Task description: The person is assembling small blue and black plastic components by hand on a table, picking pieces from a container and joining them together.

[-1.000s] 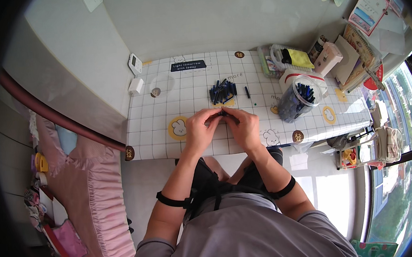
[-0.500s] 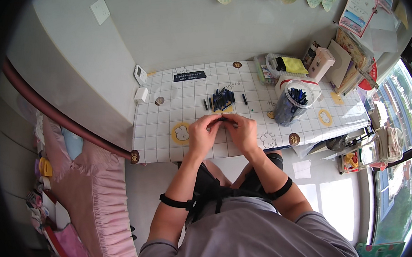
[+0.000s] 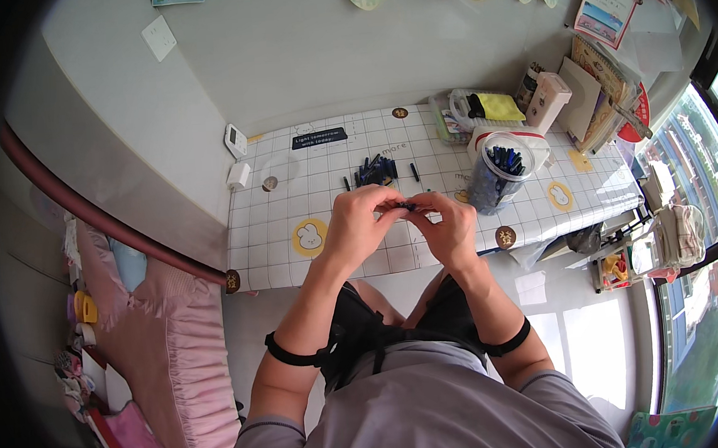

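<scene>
Over the near part of the table, my left hand (image 3: 357,226) and my right hand (image 3: 449,229) meet fingertip to fingertip. Both are closed in a pinch on a small dark blue-black piece (image 3: 408,206), mostly covered by the fingers; its exact kind does not show. Just beyond them lies a loose pile of short dark blue and black sticks (image 3: 376,171), perhaps ink cartridges. A single dark stick (image 3: 414,172) lies right of the pile, another (image 3: 345,182) left of it. To the right of my hands stands a clear round jar (image 3: 496,183) holding many similar sticks.
A grid-patterned cloth (image 3: 436,248) covers the table. At the back right are a plastic box with a yellow cloth (image 3: 498,107), a pale pink box (image 3: 548,101) and upright notebooks (image 3: 599,82). A white plug-like block (image 3: 238,176) sits by the left wall.
Both hands have moved to the right together, nearer the jar, still pinching the small dark piece. The whole view has shifted slightly; the pile looks the same.
</scene>
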`<state>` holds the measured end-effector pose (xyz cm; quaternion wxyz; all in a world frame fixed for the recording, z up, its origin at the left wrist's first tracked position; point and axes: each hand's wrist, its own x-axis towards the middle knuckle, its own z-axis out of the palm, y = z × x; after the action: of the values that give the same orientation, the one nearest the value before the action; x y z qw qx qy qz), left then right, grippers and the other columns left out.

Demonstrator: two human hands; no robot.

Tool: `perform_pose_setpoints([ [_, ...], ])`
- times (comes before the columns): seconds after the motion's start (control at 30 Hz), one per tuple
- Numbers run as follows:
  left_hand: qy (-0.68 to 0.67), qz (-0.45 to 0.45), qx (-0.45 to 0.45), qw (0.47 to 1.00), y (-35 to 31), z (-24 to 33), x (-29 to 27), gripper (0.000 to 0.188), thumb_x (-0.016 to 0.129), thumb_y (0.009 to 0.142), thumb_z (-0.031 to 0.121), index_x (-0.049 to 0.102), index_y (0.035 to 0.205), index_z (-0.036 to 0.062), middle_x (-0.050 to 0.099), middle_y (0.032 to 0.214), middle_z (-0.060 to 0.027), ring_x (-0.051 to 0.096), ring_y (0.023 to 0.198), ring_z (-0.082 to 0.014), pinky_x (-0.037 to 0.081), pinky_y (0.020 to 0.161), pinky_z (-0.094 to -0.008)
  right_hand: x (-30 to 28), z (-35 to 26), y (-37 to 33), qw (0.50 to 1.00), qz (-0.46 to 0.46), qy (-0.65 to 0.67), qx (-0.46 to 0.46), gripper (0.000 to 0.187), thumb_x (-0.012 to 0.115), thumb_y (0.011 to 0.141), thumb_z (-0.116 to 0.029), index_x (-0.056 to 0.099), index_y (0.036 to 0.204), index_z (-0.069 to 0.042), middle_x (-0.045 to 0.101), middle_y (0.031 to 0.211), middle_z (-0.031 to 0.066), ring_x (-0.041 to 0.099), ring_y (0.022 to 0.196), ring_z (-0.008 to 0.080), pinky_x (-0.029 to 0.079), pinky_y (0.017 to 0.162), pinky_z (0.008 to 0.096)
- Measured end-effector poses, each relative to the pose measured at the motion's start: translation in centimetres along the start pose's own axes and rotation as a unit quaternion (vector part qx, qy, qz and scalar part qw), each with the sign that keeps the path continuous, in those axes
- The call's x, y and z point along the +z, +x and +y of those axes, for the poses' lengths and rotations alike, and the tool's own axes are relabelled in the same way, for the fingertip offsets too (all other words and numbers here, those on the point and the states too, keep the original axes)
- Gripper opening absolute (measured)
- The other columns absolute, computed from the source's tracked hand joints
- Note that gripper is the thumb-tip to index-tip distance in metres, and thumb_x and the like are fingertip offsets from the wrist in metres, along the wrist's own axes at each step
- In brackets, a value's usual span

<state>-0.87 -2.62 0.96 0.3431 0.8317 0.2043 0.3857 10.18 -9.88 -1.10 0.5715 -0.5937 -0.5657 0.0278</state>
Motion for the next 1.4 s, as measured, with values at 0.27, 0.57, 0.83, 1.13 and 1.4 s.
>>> perform_pose_setpoints([
  [0.27,-0.052,-0.061,0.127,0.989,4.5,3.3,2.2,0.016,0.059,0.06,-0.003,0.056,0.075,0.0012,0.056,0.067,-0.008,0.056,0.061,-0.0151,0.045,0.054,-0.0221,-6.5,-1.4,2.1,0.999,0.023,-0.033,-0.01,0.016,0.059,0.062,0.0,0.052,0.077,0.0,0.057,0.067,0.0079,0.057,0.064,0.0162,0.045,0.056,0.0226],
  [0.57,-0.098,-0.012,0.187,0.977,8.0,3.1,5.6,0.014,0.057,0.062,-0.004,0.057,0.076,0.0,0.057,0.072,-0.0091,0.056,0.063,-0.0148,0.046,0.056,-0.022,-8.9,0.4,4.2,0.994,0.08,-0.051,-0.057,0.015,0.054,0.064,0.003,0.053,0.078,0.0,0.055,0.069,0.0095,0.057,0.06,0.0176,0.044,0.053,0.0235],
  [0.83,-0.063,0.003,0.206,0.977,8.9,2.2,7.2,0.013,0.059,0.062,-0.001,0.058,0.075,0.0027,0.057,0.076,-0.0085,0.055,0.07,-0.0201,0.044,0.062,-0.0247,-9.6,1.1,4.6,0.977,0.097,-0.167,-0.089,0.011,0.056,0.063,-0.001,0.056,0.074,-0.001,0.056,0.073,0.0096,0.054,0.06,0.0217,0.043,0.055,0.0262],
  [1.13,0.042,0.079,0.22,0.971,7.7,0.8,5.1,0.016,0.049,0.073,0.014,0.058,0.081,0.0036,0.053,0.093,-0.0098,0.046,0.091,-0.0245,0.036,0.077,-0.0316,-9.1,0.5,4.3,0.97,0.098,-0.196,-0.11,0.013,0.049,0.069,-0.003,0.055,0.08,0.0,0.055,0.083,0.0094,0.05,0.08,0.0244,0.04,0.069,0.0295],
  [1.4,0.082,0.159,0.08,0.981,3.5,-1.7,-0.4,0.018,0.041,0.078,0.013,0.055,0.084,0.002,0.052,0.091,-0.0082,0.047,0.089,-0.0222,0.038,0.074,-0.0287,-4.5,-0.6,3.5,0.977,0.071,-0.098,-0.173,0.011,0.047,0.069,0.0,0.053,0.079,0.001,0.054,0.08,0.0094,0.049,0.075,0.0246,0.04,0.066,0.0296],
])
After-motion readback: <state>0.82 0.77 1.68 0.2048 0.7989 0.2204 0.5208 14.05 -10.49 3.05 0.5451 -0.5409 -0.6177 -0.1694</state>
